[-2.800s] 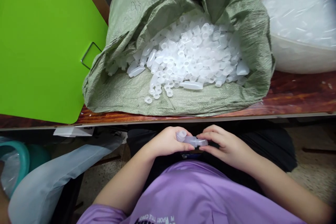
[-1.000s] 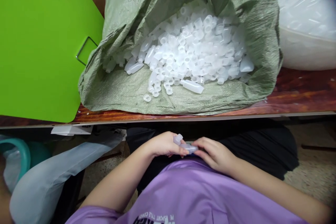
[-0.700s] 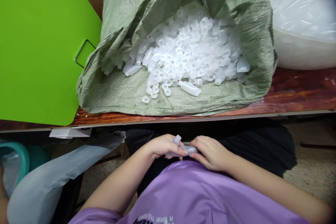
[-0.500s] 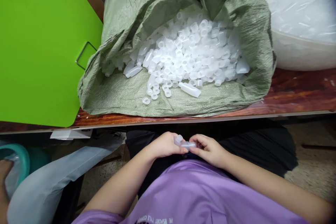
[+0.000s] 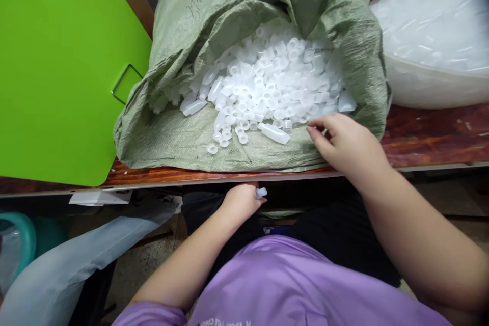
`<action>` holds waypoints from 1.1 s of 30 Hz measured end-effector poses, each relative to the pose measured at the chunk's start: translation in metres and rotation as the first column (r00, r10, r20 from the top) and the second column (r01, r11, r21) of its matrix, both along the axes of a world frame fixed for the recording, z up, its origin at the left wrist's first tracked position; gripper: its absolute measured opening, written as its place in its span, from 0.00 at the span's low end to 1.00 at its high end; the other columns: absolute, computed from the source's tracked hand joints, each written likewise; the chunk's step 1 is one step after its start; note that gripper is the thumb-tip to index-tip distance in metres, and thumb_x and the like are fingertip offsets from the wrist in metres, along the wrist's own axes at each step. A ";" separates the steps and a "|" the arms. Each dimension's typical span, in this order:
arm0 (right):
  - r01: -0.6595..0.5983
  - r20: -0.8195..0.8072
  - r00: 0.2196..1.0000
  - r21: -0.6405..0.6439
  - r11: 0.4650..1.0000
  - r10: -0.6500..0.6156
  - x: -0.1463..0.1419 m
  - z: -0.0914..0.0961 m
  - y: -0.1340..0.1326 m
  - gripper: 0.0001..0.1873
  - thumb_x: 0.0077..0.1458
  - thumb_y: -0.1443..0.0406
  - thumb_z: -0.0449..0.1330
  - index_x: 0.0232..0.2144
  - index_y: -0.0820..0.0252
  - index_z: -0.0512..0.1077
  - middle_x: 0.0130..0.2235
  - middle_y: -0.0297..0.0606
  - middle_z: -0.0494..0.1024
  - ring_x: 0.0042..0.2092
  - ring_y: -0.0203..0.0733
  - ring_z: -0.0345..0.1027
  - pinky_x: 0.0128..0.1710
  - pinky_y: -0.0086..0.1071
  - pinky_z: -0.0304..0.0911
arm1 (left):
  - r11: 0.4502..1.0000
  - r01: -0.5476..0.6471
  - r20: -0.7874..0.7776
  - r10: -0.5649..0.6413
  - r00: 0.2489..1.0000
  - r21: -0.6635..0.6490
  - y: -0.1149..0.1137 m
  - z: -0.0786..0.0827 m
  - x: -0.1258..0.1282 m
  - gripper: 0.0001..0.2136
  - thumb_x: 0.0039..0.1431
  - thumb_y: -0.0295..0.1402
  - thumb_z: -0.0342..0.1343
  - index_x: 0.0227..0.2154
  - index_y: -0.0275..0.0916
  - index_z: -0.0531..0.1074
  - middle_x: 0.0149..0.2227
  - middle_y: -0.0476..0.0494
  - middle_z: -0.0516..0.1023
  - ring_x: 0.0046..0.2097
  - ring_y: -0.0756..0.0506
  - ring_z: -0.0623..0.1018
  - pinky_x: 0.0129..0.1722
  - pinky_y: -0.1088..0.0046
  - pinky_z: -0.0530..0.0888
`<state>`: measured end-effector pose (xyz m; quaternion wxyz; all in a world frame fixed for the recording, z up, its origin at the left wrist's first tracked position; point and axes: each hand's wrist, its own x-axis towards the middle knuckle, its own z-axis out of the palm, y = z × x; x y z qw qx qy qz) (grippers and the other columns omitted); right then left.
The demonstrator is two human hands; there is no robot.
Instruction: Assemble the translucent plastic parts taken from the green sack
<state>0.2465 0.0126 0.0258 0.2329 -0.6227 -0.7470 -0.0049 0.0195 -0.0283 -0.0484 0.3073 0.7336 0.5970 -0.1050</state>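
The left hand (image 5: 241, 202) is below the front edge of the dark reddish-brown wooden bench (image 5: 439, 135), its fingers closed around a small translucent white plastic piece (image 5: 261, 193), one end of which sticks out past them. The right hand (image 5: 346, 146) is over the front right part of an open pale-green woven sack (image 5: 171, 137), thumb and index fingertips curved close to each other; whether they pinch anything I cannot tell.

Inside the sack lies a loose heap of small translucent white plastic pieces (image 5: 267, 81), some ring-like, others long. One elongated translucent white bottle-shaped piece (image 5: 274, 133) lies at the heap's front edge, to the left of the right fingertips. A bright-green flat panel (image 5: 57, 71) with a metal wire handle (image 5: 121, 83) stands left of the sack; a whitish rounded container (image 5: 435, 81), piled with clear plastic pieces, sits to its right.
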 end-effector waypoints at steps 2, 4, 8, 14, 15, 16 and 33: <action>0.018 0.030 0.999 -0.059 0.998 -0.016 -0.004 0.003 0.022 0.14 0.56 0.59 0.51 0.39 0.59 0.72 0.37 0.42 0.75 0.35 0.45 0.68 0.31 0.35 0.61 | 0.999 -0.014 0.013 0.014 1.000 -0.032 -0.005 0.007 0.000 0.19 0.46 0.44 0.58 0.38 0.37 0.70 0.34 0.39 0.76 0.36 0.39 0.76 0.33 0.70 0.68; 0.011 0.056 0.998 -0.107 0.994 -0.005 -0.011 0.001 0.036 0.16 0.56 0.57 0.51 0.40 0.59 0.72 0.37 0.42 0.75 0.35 0.45 0.68 0.32 0.35 0.61 | 1.000 -0.005 0.087 0.008 0.996 -0.029 -0.011 0.015 -0.001 0.19 0.47 0.43 0.57 0.39 0.36 0.68 0.34 0.39 0.75 0.36 0.41 0.75 0.33 0.71 0.67; 0.074 0.110 0.992 -0.171 0.982 -0.055 -0.026 -0.002 0.043 0.20 0.55 0.53 0.51 0.42 0.58 0.72 0.35 0.44 0.74 0.34 0.47 0.68 0.31 0.37 0.60 | 0.997 0.072 0.247 -0.069 0.966 -0.002 -0.020 0.031 -0.005 0.11 0.55 0.37 0.49 0.39 0.38 0.66 0.35 0.42 0.74 0.34 0.46 0.73 0.32 0.74 0.66; -0.006 0.164 0.986 -0.206 0.979 0.041 -0.033 -0.002 0.044 0.18 0.53 0.57 0.54 0.44 0.60 0.71 0.36 0.47 0.72 0.35 0.50 0.68 0.32 0.40 0.62 | 0.987 0.153 0.440 -0.115 0.891 -0.051 -0.021 0.039 -0.003 0.16 0.57 0.43 0.50 0.44 0.40 0.69 0.40 0.43 0.73 0.39 0.46 0.72 0.39 0.73 0.67; -0.008 0.153 0.988 -0.194 0.981 0.039 -0.032 -0.002 0.042 0.18 0.54 0.58 0.54 0.43 0.60 0.71 0.37 0.47 0.71 0.36 0.50 0.68 0.32 0.40 0.63 | 0.988 0.144 0.486 -0.097 0.868 -0.061 -0.020 0.039 -0.003 0.17 0.56 0.42 0.51 0.46 0.40 0.69 0.43 0.43 0.73 0.41 0.46 0.72 0.42 0.72 0.67; -0.010 0.123 0.992 -0.172 0.985 0.031 -0.031 -0.003 0.040 0.17 0.54 0.58 0.54 0.43 0.60 0.71 0.37 0.47 0.71 0.36 0.50 0.68 0.33 0.41 0.63 | 0.988 0.129 0.537 -0.064 0.841 -0.084 -0.020 0.039 -0.002 0.18 0.56 0.41 0.52 0.48 0.41 0.68 0.44 0.43 0.73 0.43 0.46 0.72 0.44 0.72 0.66; -0.865 -0.482 0.485 -0.142 0.481 0.730 -0.007 0.006 -0.063 0.17 0.59 0.70 0.51 0.49 0.53 0.68 0.46 0.39 0.74 0.45 0.34 0.69 0.43 0.26 0.65 | 0.610 0.388 0.709 0.470 0.525 -0.691 -0.007 0.049 -0.009 0.23 0.42 0.51 0.61 0.30 0.33 0.70 0.22 0.52 0.68 0.18 0.57 0.60 0.17 0.79 0.53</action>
